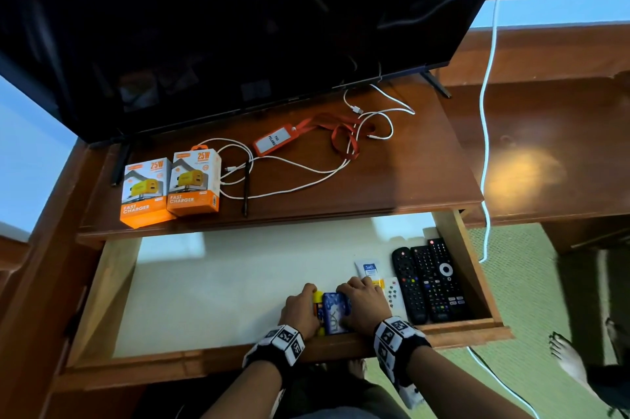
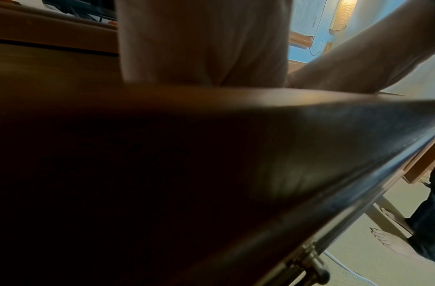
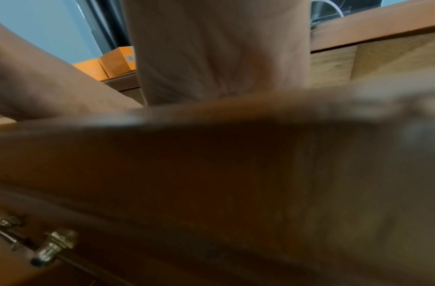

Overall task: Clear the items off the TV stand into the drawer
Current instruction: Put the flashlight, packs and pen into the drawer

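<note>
Drawer (image 1: 238, 285): pulled out below the TV stand, pale lined floor, wooden walls.
Drawer contents, right end: three black remotes (image 1: 426, 282) lying side by side against the right wall; a slim white remote (image 1: 393, 295) just left of them; a white tube marked "Safi" (image 1: 367, 270) beside that.
Drawer contents, front edge: a blue LUX pack (image 1: 335, 313) with a yellow item (image 1: 317, 297) touching its left side; the yellow item is mostly covered and cannot be identified.
Left hand (image 1: 300, 311): inside the drawer, fingers curled against the yellow item on the pack's left side.
Right hand (image 1: 363, 304): inside the drawer, fingers curled over the right side of the LUX pack, reaching toward the tube.
TV stand worktop (image 1: 409, 166): carries two orange-and-white "25W Fast Charger" boxes (image 1: 170, 188) standing side by side at the left, tangled white cables (image 1: 300, 169), a black pen-like stick (image 1: 246, 186), and an orange badge holder (image 1: 272, 142) on an orange lanyard.
TV (image 1: 238, 26): dark screen over the rear of the worktop.
Hidden or unclear: both wrist views are filled by the blurred drawer front (image 2: 211, 174) and a palm; fingertips are not visible there. The orange boxes (image 3: 108, 65) show faintly in the right wrist view.
</note>
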